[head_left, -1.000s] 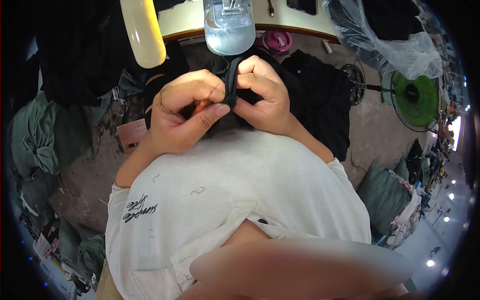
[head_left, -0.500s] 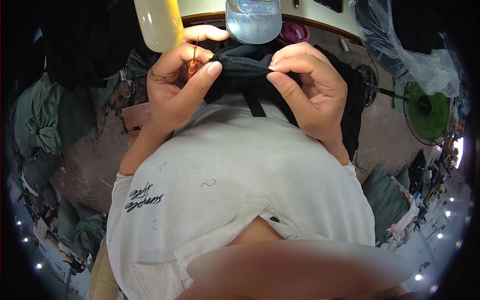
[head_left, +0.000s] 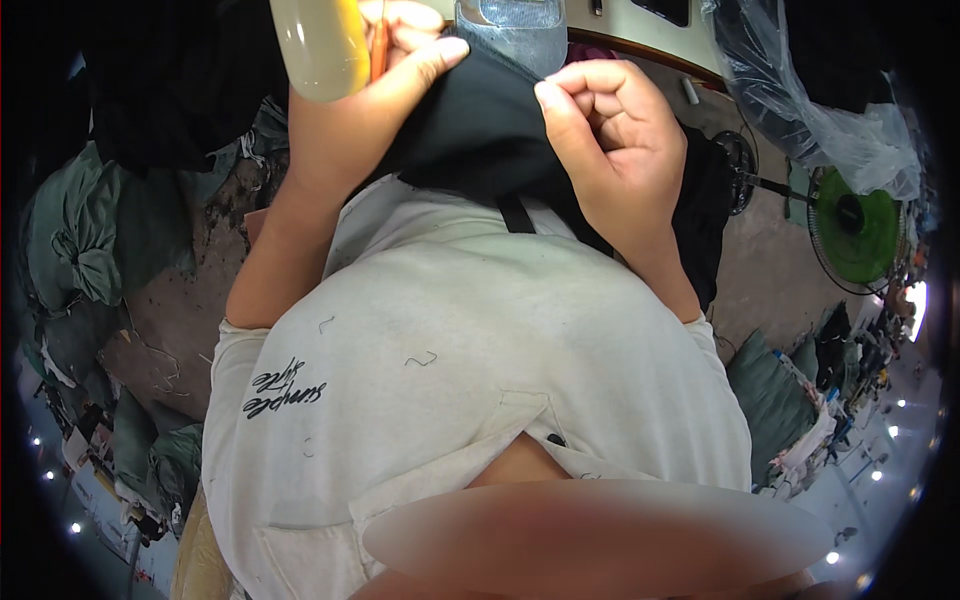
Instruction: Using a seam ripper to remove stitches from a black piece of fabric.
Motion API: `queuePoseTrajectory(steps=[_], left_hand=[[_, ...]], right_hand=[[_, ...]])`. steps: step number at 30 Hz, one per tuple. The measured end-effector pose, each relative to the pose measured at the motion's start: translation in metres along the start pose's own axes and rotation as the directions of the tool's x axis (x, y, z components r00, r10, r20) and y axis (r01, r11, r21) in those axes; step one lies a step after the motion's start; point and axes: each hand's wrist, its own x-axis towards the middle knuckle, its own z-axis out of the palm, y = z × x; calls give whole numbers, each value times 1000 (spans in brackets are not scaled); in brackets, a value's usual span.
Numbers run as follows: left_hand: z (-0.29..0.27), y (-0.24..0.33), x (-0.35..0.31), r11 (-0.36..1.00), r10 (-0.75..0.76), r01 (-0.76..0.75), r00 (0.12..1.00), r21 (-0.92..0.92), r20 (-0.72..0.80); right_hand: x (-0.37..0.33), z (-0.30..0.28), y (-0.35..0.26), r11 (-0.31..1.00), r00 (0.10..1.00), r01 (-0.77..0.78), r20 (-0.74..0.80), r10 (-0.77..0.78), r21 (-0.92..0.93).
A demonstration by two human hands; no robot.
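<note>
A piece of black fabric (head_left: 480, 125) is stretched between my two hands and hangs down over my lap. My left hand (head_left: 400, 85) pinches the upper left end of its edge between thumb and fingers. An orange-handled seam ripper (head_left: 379, 48) is also held in that hand, its tip out of view. On the other side, my right hand (head_left: 630, 145) grips the edge with thumb and forefinger, the other fingers curled in. Part of my left hand is behind the cream machine head (head_left: 322, 50).
A metal machine plate (head_left: 515, 40) on a pale table (head_left: 610, 35) lies just beyond the fabric. Clear plastic sheeting (head_left: 800, 110) hangs at the right, above a green fan (head_left: 850, 225). Tied green sacks (head_left: 80, 235) stand on the floor at left.
My left hand has moved up and away, turning so the seam ripper sits partly behind the machine head. My right hand has shifted slightly up; more of the fabric's flat face shows.
</note>
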Motion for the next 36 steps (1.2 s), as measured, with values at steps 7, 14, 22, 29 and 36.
queuePoseTrajectory(steps=[7,14,22,29,36], left_hand=[[2,3,26,986,-136,145,985,-81,107],[20,18,47,939,-244,255,967,-229,76],[11,4,59,979,-156,176,972,-104,177],[6,-7,72,909,-10,90,981,-407,194],[2,-19,81,981,-182,163,960,105,211]], right_hand=[[10,-1,4,923,974,227,83,-212,-309],[19,-2,-1,850,981,194,109,-162,-489],[18,12,4,812,956,262,25,-292,-522],[19,16,4,711,942,274,31,-334,-648],[17,16,-1,681,955,255,68,-290,-687]])
